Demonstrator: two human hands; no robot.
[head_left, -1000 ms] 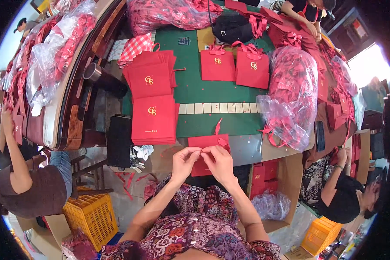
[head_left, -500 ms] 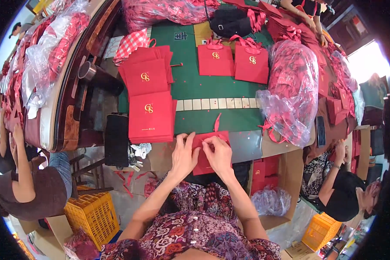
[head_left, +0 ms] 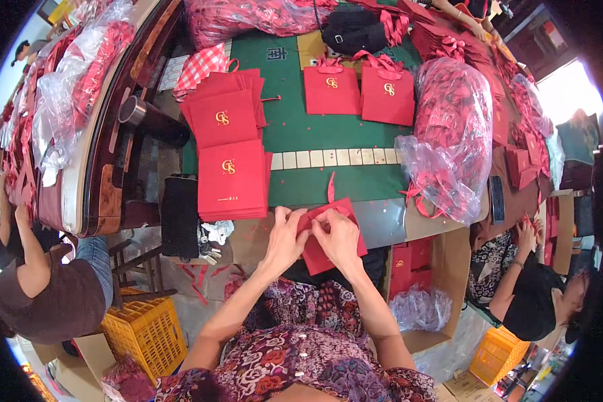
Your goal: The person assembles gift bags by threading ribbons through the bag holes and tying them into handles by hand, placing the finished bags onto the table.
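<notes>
A red paper gift bag (head_left: 317,260) lies tilted at the near table edge, in front of my body. My left hand (head_left: 288,236) grips its upper left side with bent fingers. My right hand (head_left: 337,236) pinches at the bag's upper part, its fingertips close to my left thumb; whatever small piece sits between the fingertips is hidden. A red ribbon (head_left: 331,187) sticks up from the bag's far edge onto the green tabletop. Left of my hands is a stack of flat red bags (head_left: 232,184) with gold lettering.
Two finished-looking red bags with ribbon handles (head_left: 332,92) stand farther back. A plastic-wrapped bundle of red ribbons (head_left: 454,137) lies right, beside a phone (head_left: 496,198). A dark tumbler (head_left: 155,122) lies left. An open carton (head_left: 442,288) holds red bags below. Co-workers sit on both sides.
The bag between my hands has turned, its lower edge swinging a little to the right. My hands stay close together at its top, with the fingers slightly shifted.
</notes>
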